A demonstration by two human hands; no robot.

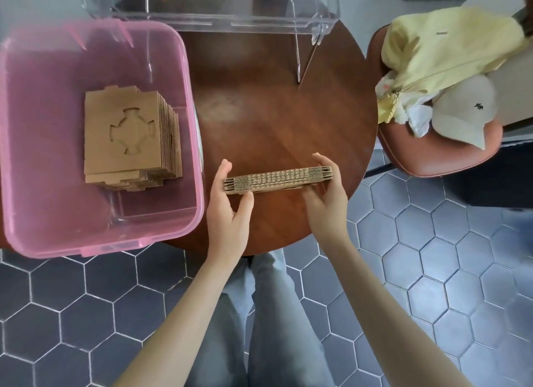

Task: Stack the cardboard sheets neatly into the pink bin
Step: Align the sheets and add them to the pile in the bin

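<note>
A small bundle of cardboard sheets [277,179] stands on edge above the round wooden table [277,112], its corrugated edges facing me. My left hand [230,196] grips its left end and my right hand [326,190] grips its right end. To the left sits the pink bin [34,219], translucent, on the table's left side. Inside it lies a stack of brown cardboard sheets [127,132] with a round notched cut-out in the top sheet; the lower sheets are fanned slightly to the right.
A clear plastic container [219,20] stands at the table's far side, overlapping the pink bin's back corner. A brown chair [438,156] on the right carries a yellow garment [441,49] and a white cap [461,112]. Grey hexagon floor tiles and my legs lie below.
</note>
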